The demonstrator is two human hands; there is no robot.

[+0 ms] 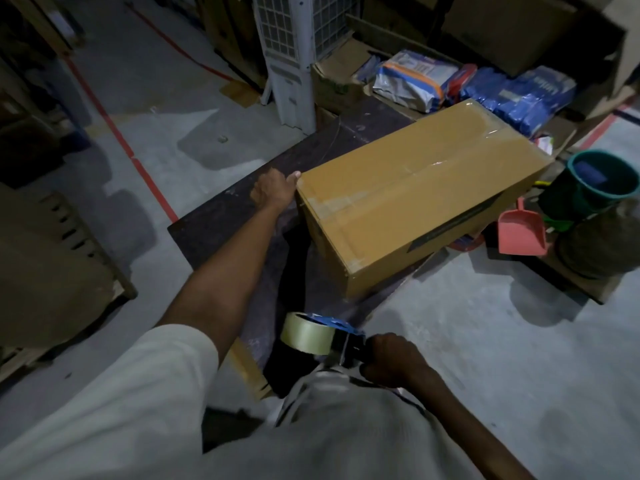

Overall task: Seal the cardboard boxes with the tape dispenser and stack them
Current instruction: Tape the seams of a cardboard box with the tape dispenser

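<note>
Left hand (275,190) grips near-left top corner of box (415,195), thumb on top edge. Right hand (394,362) wrapped round handle of tape dispenser (322,336), held low near body. Box lies closed and taped on dark table (221,220), right end near table edge. Grey concrete floor (485,341), red line (121,140) on left. Dustpan (519,233) and bucket (602,174) crowd right side; bags (519,98) and white cooler (294,57) behind. Bare tabletop left of box; open floor front right.
</note>
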